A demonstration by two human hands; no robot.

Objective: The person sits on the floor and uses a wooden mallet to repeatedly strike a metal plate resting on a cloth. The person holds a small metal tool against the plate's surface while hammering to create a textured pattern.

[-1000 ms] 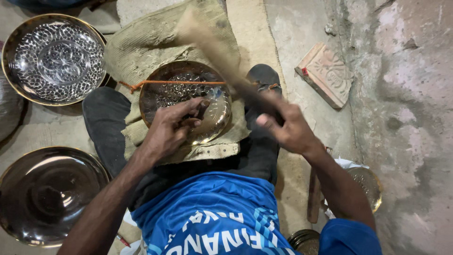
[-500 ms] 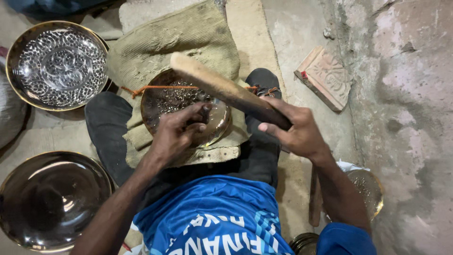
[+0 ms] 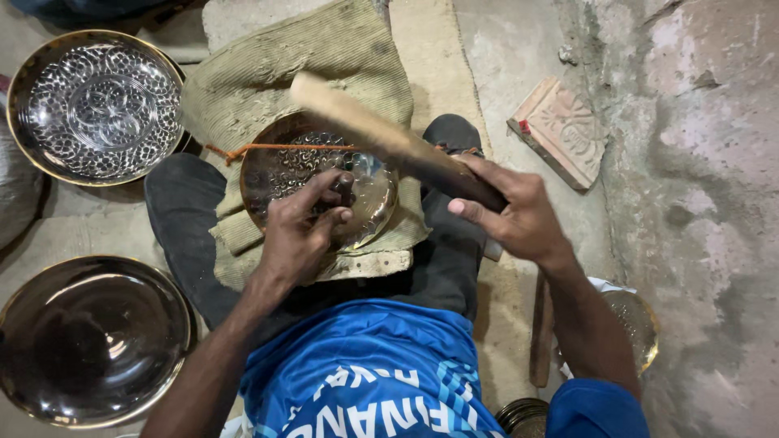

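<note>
My left hand (image 3: pixel 304 231) pinched a small punch, barely visible between closed fingers, against the brass bowl (image 3: pixel 316 188) resting on folded cloth in my lap at centre frame. My right hand (image 3: pixel 515 215) was clamped round a wooden mallet (image 3: pixel 389 142), its head raised over the bowl toward the upper middle. I judged the chasing was mid-stroke; the next blow needed the punch held steady. At lower left sat a plain bowl (image 3: pixel 89 341), at upper left a patterned one (image 3: pixel 97 105).
</note>
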